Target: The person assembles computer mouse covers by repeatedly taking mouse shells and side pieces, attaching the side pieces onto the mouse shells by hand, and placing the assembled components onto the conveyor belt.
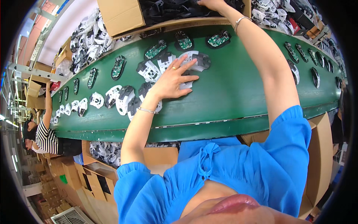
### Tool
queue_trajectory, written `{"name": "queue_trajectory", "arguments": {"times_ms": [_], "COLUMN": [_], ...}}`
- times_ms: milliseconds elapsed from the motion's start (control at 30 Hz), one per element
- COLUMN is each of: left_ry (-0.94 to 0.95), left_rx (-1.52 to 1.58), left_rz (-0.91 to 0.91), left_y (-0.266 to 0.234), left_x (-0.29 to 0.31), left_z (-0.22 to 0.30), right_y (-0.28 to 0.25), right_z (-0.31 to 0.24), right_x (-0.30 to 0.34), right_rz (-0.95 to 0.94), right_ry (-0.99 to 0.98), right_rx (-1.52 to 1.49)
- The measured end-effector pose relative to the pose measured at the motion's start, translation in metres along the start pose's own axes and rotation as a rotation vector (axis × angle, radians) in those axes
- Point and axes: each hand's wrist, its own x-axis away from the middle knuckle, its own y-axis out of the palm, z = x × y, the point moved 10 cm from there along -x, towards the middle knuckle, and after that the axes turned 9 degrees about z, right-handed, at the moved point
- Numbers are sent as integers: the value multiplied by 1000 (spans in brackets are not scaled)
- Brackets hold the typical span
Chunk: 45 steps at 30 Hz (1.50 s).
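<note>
Plastic shells (148, 71), rounded and white with black or dark grey panels, lie in a loose cluster on the green work surface (223, 93), beyond the person's blue top (231, 160). Their edges curve, dark openings pierce the white parts, and several pieces overlap. Nearest, some sit beside the left forearm, partly hidden by it; from there a line of similar pieces runs off to the left. The left hand (174, 80) lies over the cluster, palm down, fingers spread apart, covering parts of the shells beneath. Past the index fingertip, one shell shows a broad dark grey end joined to white. Farther across, dark bases bearing green circuit boards (184, 42) lie in a row. Behind them is an open cardboard box (121, 16) filled with black parts (167, 11). The right hand (213, 3) is at these, cut off by the upper edge, so I cannot tell whether its fingers are clamped on anything. Heaps of white shells (91, 37) flank the box, and far to the left is a person in a striped shirt (46, 138)
</note>
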Motion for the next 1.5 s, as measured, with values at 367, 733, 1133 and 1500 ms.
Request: {"name": "queue_trajectory", "arguments": {"times_ms": [367,733,1133,1500], "left_ry": [-324,-350,186,-664], "left_rx": [49,44,-84,-318], "left_rz": [489,-59,-174,2], "left_y": [-34,23,27,27], "left_x": [-23,-65,-75,-48], "left_z": [-41,-59,58,39], "right_y": [-113,-93,-115,-135], "right_z": [-26,21,49,22], "right_x": [97,255,251,247], "right_rz": [61,-128,-67,-143], "right_ry": [171,436,447,299], "right_rx": [-917,-928,-1081,-893]}}
